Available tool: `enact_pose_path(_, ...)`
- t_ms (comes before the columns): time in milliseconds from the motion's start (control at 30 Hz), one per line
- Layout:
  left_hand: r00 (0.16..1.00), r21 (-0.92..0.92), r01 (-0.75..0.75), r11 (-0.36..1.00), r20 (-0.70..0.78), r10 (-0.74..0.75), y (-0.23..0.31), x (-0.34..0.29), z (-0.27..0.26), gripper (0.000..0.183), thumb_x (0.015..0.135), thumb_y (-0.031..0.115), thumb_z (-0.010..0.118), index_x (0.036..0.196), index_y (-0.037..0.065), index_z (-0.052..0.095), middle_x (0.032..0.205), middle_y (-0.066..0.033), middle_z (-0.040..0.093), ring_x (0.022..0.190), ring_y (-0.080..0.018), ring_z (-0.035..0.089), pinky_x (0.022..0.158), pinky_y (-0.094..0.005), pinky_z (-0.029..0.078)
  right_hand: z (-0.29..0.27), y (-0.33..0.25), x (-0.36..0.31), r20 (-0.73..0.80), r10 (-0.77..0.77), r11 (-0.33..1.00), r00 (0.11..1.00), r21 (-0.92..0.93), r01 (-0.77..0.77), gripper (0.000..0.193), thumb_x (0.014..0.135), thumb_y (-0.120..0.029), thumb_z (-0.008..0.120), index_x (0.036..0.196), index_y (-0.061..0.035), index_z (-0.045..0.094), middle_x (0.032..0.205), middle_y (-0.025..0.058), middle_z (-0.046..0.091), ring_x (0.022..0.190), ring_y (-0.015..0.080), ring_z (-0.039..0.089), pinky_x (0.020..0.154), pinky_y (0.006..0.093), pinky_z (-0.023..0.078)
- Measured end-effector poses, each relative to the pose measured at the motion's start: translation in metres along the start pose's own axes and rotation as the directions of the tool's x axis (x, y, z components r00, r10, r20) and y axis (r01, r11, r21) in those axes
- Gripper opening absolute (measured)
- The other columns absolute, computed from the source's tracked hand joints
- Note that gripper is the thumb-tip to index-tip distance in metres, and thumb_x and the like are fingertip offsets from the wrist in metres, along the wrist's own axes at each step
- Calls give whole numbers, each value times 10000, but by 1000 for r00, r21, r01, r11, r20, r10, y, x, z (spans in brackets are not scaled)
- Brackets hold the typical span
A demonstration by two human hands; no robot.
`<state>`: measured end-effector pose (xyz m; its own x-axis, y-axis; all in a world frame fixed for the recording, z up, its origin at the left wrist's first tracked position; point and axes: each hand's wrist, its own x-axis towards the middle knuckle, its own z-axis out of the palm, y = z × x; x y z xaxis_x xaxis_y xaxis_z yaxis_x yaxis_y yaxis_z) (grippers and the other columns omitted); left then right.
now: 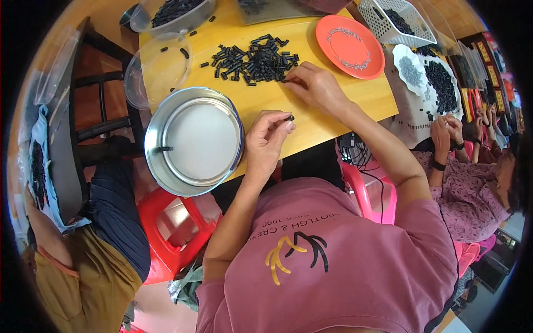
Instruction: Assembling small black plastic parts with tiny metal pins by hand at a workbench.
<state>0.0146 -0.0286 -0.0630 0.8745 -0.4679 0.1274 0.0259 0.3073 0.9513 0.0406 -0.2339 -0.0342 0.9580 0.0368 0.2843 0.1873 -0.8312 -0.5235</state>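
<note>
Above the near edge of the yellow table, my left hand (265,139) is closed, pinching a small black cylindrical piece (290,117) between thumb and fingertips. My right hand (317,87) reaches to the near right side of a loose pile of black cylindrical pieces (258,58). Its thumb and forefinger come together at one of these pieces, which their tips partly cover. Left of my left hand is a large round metal tin (152,139) with a pale inside; one black piece lies in it.
A red plate (363,47) holds small grey parts in a ring. Behind the pile are a clear tub (194,19) of black pieces and a white basket (422,40). A clear round lid (136,77) overhangs the left edge. Other people sit at both sides; a red stool (152,216) stands left.
</note>
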Motion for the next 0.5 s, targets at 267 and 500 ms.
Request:
enact_pose_path(267,999,-35,30,999,-20,-31,5,-1,0,160,956,-7,615,1114,-25,619,1031,-75,633,900,-155,667,829,-278,536,-3,-5,-18,-42,51,998,998,40,-49,151,849,-170,704,940,-52,680,911,150,682,761,323,684,669,401,551)
enact_pose_path(500,998,-59,45,997,-47,-48,9,1,1,161,965,18,613,1122,-15,615,988,-83,656,881,-156,669,821,-282,536,-24,-30,-33,235,292,698,927,610,-374,159,916,-77,663,1057,-4,665,877,16,655,765,73,615,671,245,508)
